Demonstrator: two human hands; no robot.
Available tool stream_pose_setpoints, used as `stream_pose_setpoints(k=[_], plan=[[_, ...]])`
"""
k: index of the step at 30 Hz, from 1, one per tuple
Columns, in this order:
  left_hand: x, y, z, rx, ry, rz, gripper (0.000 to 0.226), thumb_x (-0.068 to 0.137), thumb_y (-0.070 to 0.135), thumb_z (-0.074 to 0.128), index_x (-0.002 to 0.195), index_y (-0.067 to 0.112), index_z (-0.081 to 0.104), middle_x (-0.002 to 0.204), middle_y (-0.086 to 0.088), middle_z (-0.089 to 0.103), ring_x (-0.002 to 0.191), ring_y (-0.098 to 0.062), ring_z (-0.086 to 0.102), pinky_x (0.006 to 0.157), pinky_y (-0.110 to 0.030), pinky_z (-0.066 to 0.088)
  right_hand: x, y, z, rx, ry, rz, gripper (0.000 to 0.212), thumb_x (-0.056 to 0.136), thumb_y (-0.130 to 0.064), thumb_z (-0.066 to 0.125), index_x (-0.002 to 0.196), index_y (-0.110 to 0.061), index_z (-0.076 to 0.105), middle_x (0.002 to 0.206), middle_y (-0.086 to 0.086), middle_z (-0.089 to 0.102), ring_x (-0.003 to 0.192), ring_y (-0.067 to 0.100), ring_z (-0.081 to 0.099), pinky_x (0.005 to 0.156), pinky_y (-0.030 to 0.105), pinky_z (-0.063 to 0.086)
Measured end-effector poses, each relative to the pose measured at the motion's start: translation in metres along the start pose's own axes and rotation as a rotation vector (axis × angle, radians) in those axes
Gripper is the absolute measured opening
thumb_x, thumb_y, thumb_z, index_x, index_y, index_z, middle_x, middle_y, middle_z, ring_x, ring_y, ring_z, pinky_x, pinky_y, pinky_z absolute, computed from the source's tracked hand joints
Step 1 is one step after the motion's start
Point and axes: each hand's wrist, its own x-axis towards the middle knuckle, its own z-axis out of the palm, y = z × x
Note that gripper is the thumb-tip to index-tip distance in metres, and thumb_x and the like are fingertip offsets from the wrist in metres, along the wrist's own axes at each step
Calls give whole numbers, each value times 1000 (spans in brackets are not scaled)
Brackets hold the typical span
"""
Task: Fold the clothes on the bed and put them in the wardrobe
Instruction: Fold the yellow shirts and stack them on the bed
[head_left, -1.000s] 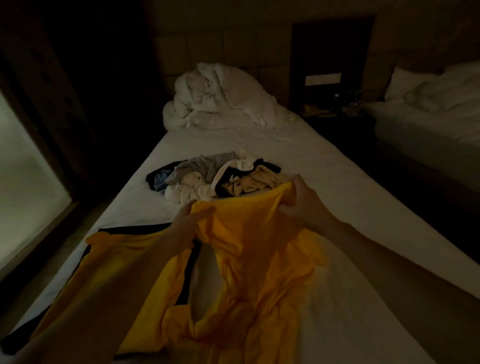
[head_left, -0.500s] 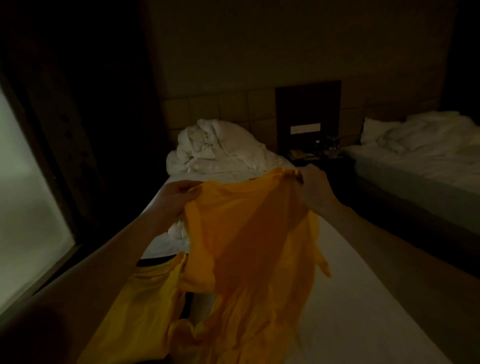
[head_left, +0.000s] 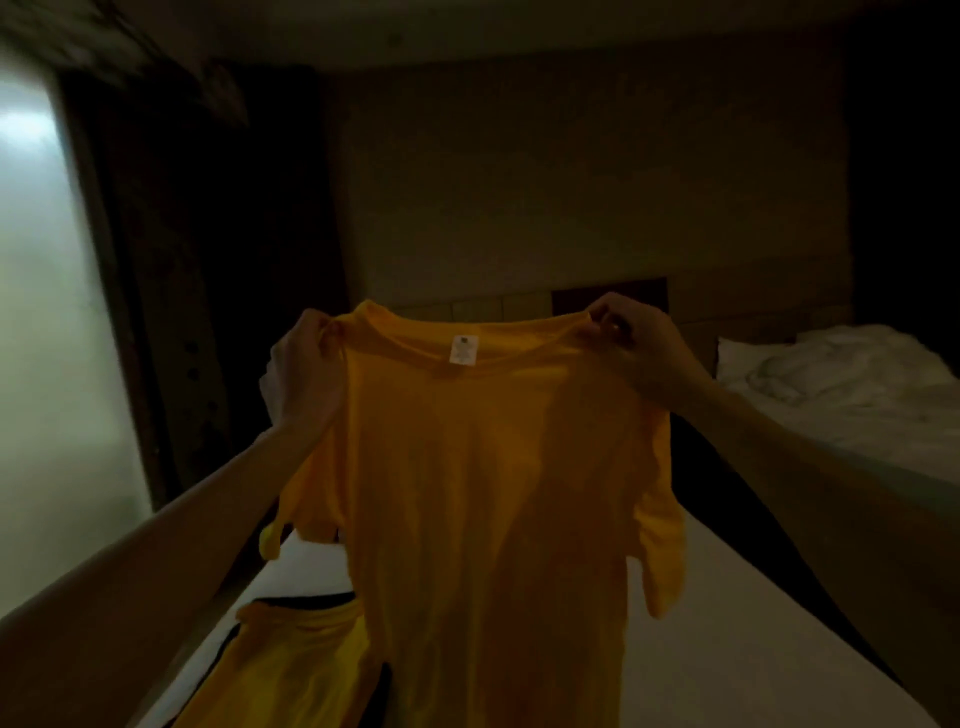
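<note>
Hanging in the air above the bed (head_left: 727, 649), a yellow T-shirt (head_left: 483, 493) is held up by its two shoulders and spreads out flat toward the camera. The left hand (head_left: 306, 374) is clenched on the shirt's left shoulder seam, and the right hand (head_left: 631, 345) pinches the right shoulder seam between thumb and fingers (head_left: 602, 317) — both grips closed on the cloth. A small white label (head_left: 464, 351) shows inside the collar, just below the neckline. The short sleeves droop at either side, and the body of the shirt falls straight down past the lower edge of the view. Below it, on the white sheet at the near left, lies a second yellow garment with black trim (head_left: 291, 670), flat on the mattress and partly hidden by the hanging shirt. A second bed (head_left: 857, 395) with rumpled white bedding stands to the right, apart from the first across a dark gap. At the far left a pale, bright pane (head_left: 47, 312) glows — the rest of the room is dim, and the wall behind the shirt is hard to make out.
</note>
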Motion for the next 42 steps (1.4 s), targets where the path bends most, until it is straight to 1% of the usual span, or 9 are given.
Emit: stream_pose_setpoints(k=[4,8,11,16,24,29,31,34,42], plan=[[14,30,-30,-20,112,170,16,100,28,46,104,20,59,99,-6,66,90,-30,62,68,-35,39,11,-26,-27,-34,224,-31,9,97,-9,52,95,-17,56,88,-12,54,80,4,54,66,11,43],[22,50,-43,-10,167,246,19,100,31,47,105,18,61,100,-7,67,92,-30,62,70,-34,36,24,-30,-38,-129,337,-23,16,99,-12,47,110,-14,58,97,4,62,82,20,60,72,43,53],[26,38,-35,41,140,292,26,99,39,49,106,19,63,99,-7,68,90,-33,64,72,-38,39,29,-15,-33,-231,319,26,15,100,-19,50,111,-20,59,94,-2,61,79,13,57,66,35,51],[29,-16,24,337,-55,389,42,96,55,45,96,18,64,75,-8,66,69,-32,65,64,-39,49,35,53,17,-305,320,82,30,95,-57,46,86,-29,54,71,-6,54,61,15,54,51,30,41],[1,-120,201,749,-464,495,48,97,61,27,99,23,56,81,-3,66,69,-23,66,60,-31,44,47,220,143,-431,69,247,23,98,-35,54,92,-14,61,83,10,63,81,30,59,73,44,49],[-66,-231,358,736,-809,353,58,95,63,22,117,22,57,104,-3,68,91,-24,66,75,-33,49,10,344,259,-700,-212,448,19,102,-32,45,112,-18,53,117,11,51,113,33,41,95,46,27],[-113,-270,402,653,-914,181,59,98,57,29,139,18,45,130,-12,59,115,-31,57,94,-41,43,-24,384,306,-722,-272,565,32,100,-41,47,123,-20,48,129,12,42,120,34,34,99,48,24],[-176,-306,423,566,-982,-110,54,102,50,27,138,16,45,140,-12,51,126,-32,47,104,-45,34,-88,411,353,-692,-403,579,49,98,-46,49,135,-15,45,140,14,38,131,36,29,106,51,20],[-202,-360,382,676,-1252,-409,58,92,65,37,118,16,55,124,-9,58,105,-28,57,85,-39,48,-164,410,376,-502,-825,593,48,98,-51,36,139,-27,39,152,-5,29,140,21,26,115,50,19]])
